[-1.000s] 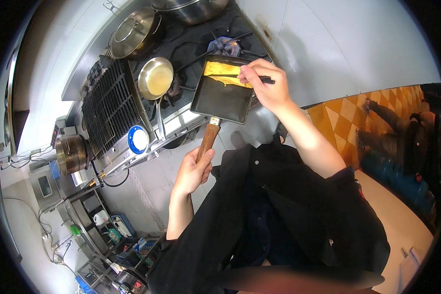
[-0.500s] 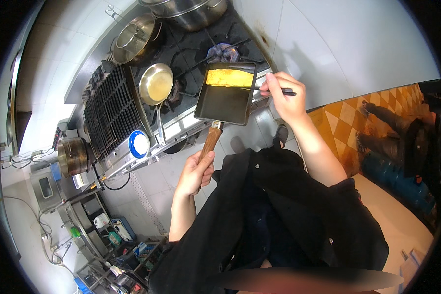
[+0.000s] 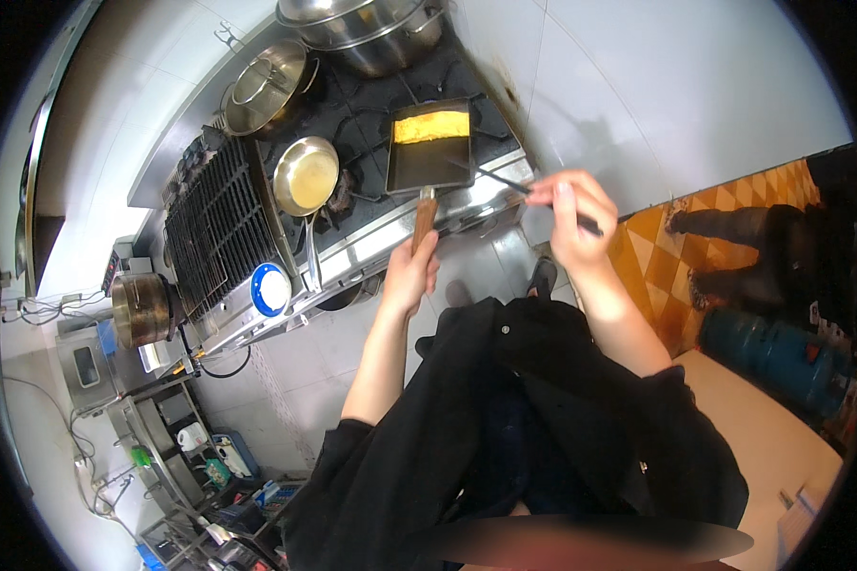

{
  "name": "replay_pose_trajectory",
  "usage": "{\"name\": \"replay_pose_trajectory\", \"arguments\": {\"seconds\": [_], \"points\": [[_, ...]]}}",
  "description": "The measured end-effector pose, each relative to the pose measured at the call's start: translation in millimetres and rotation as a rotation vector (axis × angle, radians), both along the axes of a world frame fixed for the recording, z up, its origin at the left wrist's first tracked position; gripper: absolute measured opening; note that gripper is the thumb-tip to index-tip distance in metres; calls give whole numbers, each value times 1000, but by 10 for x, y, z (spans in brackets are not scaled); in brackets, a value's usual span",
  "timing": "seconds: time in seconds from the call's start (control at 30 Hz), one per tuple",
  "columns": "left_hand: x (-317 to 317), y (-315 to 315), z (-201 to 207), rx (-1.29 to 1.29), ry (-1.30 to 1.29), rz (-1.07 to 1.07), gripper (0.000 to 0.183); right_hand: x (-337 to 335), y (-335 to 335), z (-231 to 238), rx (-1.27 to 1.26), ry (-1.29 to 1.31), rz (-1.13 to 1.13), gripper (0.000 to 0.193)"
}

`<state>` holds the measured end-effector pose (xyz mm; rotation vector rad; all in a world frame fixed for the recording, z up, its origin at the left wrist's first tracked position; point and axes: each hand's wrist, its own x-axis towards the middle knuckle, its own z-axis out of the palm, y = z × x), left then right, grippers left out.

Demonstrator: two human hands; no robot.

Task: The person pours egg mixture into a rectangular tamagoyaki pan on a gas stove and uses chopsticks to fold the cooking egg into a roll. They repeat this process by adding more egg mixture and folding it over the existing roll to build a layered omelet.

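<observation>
My left hand [image 3: 412,276] is closed around the wooden handle [image 3: 425,225] of a dark rectangular omelette pan [image 3: 430,169], which is over the front right burner. A folded yellow omelette [image 3: 431,127] lies across the far end of the pan; the near part is bare. To the right, my right hand [image 3: 578,221] grips a thin black utensil [image 3: 505,182], stick-like and pointing at the pan. Its far end blends into the dark pan, so its kind is unclear. Left of the pan, a small steel frying pan [image 3: 307,177] on the stove holds pale yellow liquid.
A blue-rimmed white bowl [image 3: 270,289] sits on the stove's front ledge beside a black grill grate [image 3: 215,228]. Large steel pots [image 3: 381,43] stand at the back. A wall [image 3: 657,95] borders the stove on the right. Another person's legs [image 3: 733,226] show beyond it.
The omelette pan has moved away from me, over the burner, with my left hand on its handle. My right hand has drawn right and toward me, pulling the utensil away from the omelette.
</observation>
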<state>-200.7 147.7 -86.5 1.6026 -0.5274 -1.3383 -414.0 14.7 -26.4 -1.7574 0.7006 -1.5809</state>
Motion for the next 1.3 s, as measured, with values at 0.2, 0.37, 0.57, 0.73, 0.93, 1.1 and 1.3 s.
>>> {"name": "replay_pose_trajectory", "arguments": {"seconds": [0.2, 0.37, 0.57, 0.73, 0.93, 1.1, 1.3], "points": [[12, -977, -817, -1, -164, 121, 35, -417, 212, 187, -128, 46, 114, 18], [-161, -1374, -938, 35, -240, 128, 47, -751, 147, 179, -210, 118, 134, 18], [-74, -1080, -1086, 56, -296, 186, 62, -778, 19, 227, -215, 0, 281, 22], [213, -493, -653, 45, -893, 78, 60, -825, -101, 261, -248, -72, 373, 28], [1487, -624, 2548, -413, -1550, 93, 25, -631, -176, 303, -262, -44, 408, 31], [3003, -1465, 4529, -220, -2135, 231, 34, -270, -209, 250, -236, 56, 361, 26], [4257, -2541, 5466, -428, -1640, 692, 30, 79, -178, 224, -283, 108, 142, 28]]}}
